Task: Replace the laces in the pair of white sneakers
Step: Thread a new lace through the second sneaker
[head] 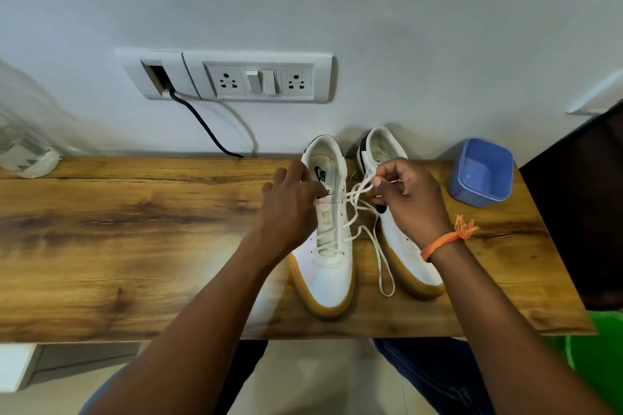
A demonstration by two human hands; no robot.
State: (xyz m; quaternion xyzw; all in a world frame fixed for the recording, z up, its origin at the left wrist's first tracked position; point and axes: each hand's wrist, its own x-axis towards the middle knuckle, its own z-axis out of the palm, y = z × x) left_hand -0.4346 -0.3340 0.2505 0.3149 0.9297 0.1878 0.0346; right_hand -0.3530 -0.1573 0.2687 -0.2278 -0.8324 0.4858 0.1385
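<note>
Lacing is under way on the left sneaker, which I take as the landmark: it stands on the wooden shelf with its toe toward the person and its heel near the wall.

From the head camera, the only view, the lace crosses the lower eyelets of the left sneaker, while the upper eyelets look unthreaded. Its loose length trails off the sneaker's right side and loops down onto the shelf between the two shoes. The right sneaker stands just beside the landmark on its right, partly hidden; whether it carries a lace I cannot tell. The left hand rests on the landmark's left side at the tongue, fingers curled against the upper as if steadying it; how firmly it grips is unclear. The right hand hovers above and to the right of the landmark, fingertips pinching strands of the lace drawn up from the eyelets.

To do this step well, I judge the pinched end should be kept flat and untwisted, fed through the next open eyelet, then pulled snug while the left hand holds the upper. Evening the two ends before going higher would help, as would keeping the trailing loop clear.

Farther right of the landmark sits a blue container; behind it, on the wall, a socket panel.
</note>
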